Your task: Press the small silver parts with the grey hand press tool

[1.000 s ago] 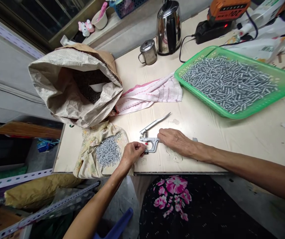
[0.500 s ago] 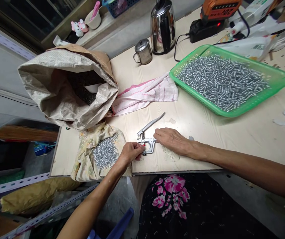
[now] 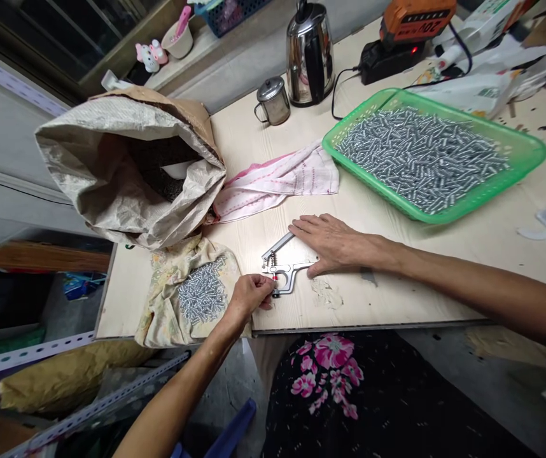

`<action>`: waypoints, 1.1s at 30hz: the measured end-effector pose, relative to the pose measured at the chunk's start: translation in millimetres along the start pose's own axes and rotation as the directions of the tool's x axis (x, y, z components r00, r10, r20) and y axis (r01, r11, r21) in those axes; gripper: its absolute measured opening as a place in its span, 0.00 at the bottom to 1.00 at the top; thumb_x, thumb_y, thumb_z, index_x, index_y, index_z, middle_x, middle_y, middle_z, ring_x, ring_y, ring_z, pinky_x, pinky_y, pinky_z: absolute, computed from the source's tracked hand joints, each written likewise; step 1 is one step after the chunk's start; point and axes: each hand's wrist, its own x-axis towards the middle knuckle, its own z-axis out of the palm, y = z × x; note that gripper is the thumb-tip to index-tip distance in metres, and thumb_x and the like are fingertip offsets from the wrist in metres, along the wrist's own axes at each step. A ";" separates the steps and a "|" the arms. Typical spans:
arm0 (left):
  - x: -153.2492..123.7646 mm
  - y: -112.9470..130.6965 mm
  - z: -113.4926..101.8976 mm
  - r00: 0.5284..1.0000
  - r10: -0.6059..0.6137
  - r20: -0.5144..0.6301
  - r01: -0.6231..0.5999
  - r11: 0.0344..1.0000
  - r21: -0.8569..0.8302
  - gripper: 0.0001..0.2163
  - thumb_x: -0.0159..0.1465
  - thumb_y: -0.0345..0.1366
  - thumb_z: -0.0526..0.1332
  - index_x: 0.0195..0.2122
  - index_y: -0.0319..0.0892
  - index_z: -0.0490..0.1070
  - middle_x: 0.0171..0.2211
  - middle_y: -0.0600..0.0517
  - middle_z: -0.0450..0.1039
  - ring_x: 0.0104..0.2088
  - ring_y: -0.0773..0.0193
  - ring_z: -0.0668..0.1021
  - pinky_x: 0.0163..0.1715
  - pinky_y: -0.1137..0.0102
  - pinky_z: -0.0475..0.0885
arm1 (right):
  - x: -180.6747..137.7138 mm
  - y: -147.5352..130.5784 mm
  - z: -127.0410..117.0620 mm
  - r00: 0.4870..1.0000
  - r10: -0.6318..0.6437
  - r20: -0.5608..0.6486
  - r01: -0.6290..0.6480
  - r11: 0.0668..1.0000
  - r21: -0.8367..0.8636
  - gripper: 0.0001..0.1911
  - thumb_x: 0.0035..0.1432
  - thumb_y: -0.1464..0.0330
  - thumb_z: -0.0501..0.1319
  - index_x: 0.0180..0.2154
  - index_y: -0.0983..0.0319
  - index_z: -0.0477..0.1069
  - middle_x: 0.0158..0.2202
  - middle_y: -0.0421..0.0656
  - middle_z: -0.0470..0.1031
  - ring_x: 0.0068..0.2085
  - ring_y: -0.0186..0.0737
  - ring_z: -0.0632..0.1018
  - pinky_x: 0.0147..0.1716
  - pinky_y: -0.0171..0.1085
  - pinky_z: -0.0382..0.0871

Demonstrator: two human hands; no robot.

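Note:
Snap-fastener pliers [image 3: 291,272] of silvery metal lie on the table, with a spring and a red part by the jaws. My right hand [image 3: 333,245] grips their handles, fingers over the end of the raised upper lever and thumb by the lower handle. At the jaws, my left hand [image 3: 252,294] is closed in a pinch; whatever is between the fingertips is too small to make out. Just left of it, a pile of small metal pins [image 3: 202,290] rests on a yellowish cloth [image 3: 151,308].
A green basket [image 3: 426,216] full of short metal rods stands at the right. Behind the pliers lies a pink-white towel [image 3: 277,181]. An open woven sack [image 3: 125,191] leans at the left. Farther back are a metal mug [image 3: 275,102], a kettle [image 3: 308,57] and a charging battery [image 3: 413,25].
My right hand has moved up from the lower handle onto the end of the upper lever, its fingers spreading around both handles. The left hand has stayed at the jaws.

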 end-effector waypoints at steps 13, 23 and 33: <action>3.8 -3.8 -0.3 1.000 0.020 0.002 -0.020 1.000 0.013 0.12 0.52 0.41 0.70 0.25 0.37 0.74 0.17 0.56 0.67 0.16 0.70 0.70 0.18 0.74 0.72 | -4.8 -8.5 -4.7 0.994 0.103 -0.022 -0.105 0.991 -0.089 0.38 0.45 0.47 0.70 0.50 0.65 0.65 0.49 0.53 0.70 0.49 0.56 0.67 0.44 0.47 0.58; -23.3 14.1 16.0 0.765 0.635 -0.108 -0.421 0.619 0.663 0.10 0.63 0.41 0.63 0.42 0.42 0.74 0.39 0.45 0.75 0.42 0.54 0.77 0.41 0.62 0.73 | -5.4 -16.4 -3.4 0.996 0.071 -0.049 -0.077 0.989 -0.123 0.21 0.52 0.54 0.69 0.38 0.63 0.69 0.40 0.49 0.71 0.43 0.50 0.68 0.40 0.43 0.58; 31.1 54.6 31.0 0.573 0.685 0.450 -0.702 0.127 0.700 0.33 0.62 0.39 0.65 0.64 0.36 0.52 0.54 0.37 0.67 0.53 0.47 0.69 0.53 0.54 0.68 | -26.6 -11.3 -11.6 0.995 0.103 0.008 -0.103 0.994 0.038 0.32 0.49 0.60 0.71 0.52 0.66 0.64 0.50 0.54 0.69 0.49 0.52 0.68 0.46 0.45 0.62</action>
